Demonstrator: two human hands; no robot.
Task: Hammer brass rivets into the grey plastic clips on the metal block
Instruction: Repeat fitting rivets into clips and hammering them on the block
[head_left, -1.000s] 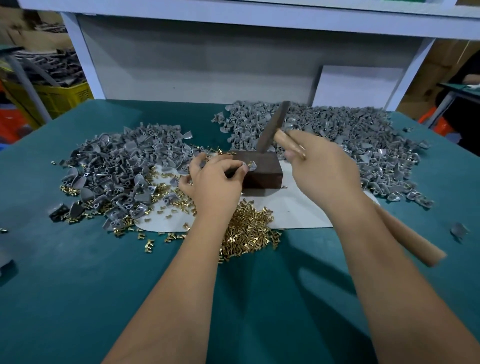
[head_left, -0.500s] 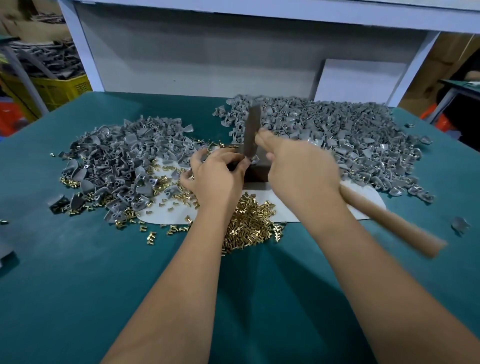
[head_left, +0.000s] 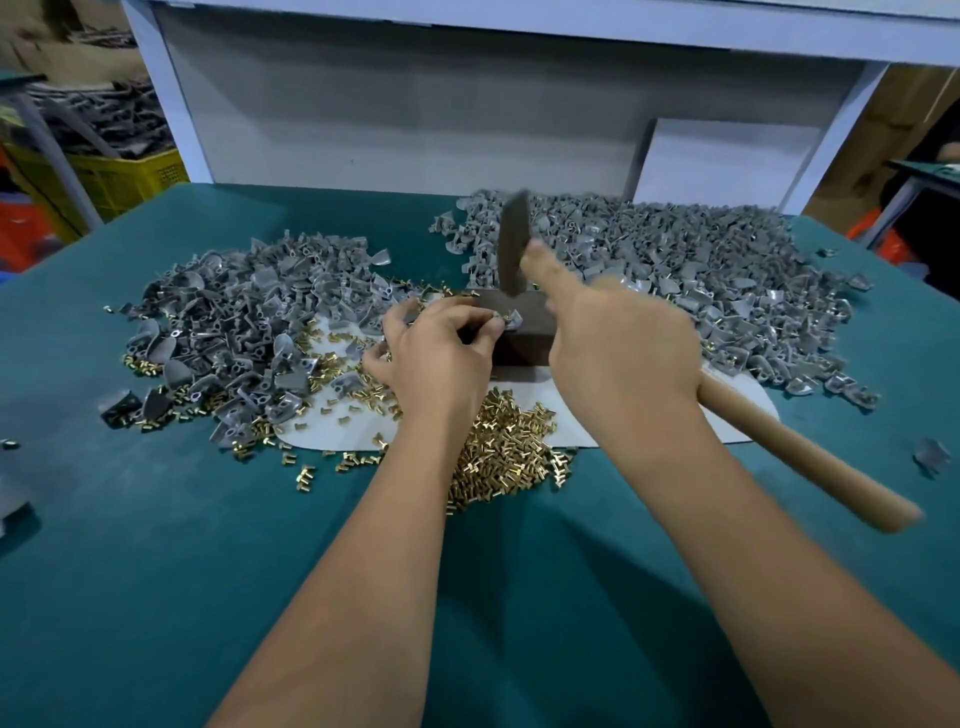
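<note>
The left hand (head_left: 441, 353) pinches a small grey plastic clip (head_left: 511, 318) on the dark, square-edged metal block (head_left: 524, 332) near the table's middle. The right hand (head_left: 618, 353) grasps a hammer (head_left: 514, 244) by its smooth wooden handle, the blurred head raised above the block. Shiny brass rivets (head_left: 504, 452) lie heaped toward the near edge.

The dark metal hammer head (head_left: 514, 244) and long wooden handle (head_left: 800, 457) are motion-blurred. The right hand (head_left: 618, 353) hides part of the dark rectangular metal block (head_left: 524, 332). The small grey plastic clip (head_left: 511, 319) on it is too small to make out.
</note>
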